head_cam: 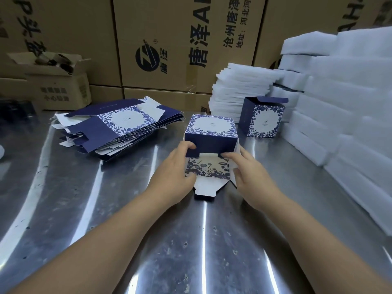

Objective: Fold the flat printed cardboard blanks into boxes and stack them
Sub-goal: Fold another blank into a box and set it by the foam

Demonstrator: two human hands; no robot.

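Box (211,132), pinched at its open end by left hand (177,168) and right hand (251,172), could crease or skew if the flaps (204,188) are tucked unevenly.

Two printed boxes sit on the one metal surface (191,240): one half-folded box (211,132), flaps open, held between two hands, a left hand (176,172) and a right hand (252,175), and one upright box (263,118) farther back. There is a single pile of flat blanks (118,128), layered too closely to count, and one small open carton (57,81) at the left. Behind stand at least three large cartons (169,39), and white foam pads (339,92) rise in several stacks whose exact number cannot be told.
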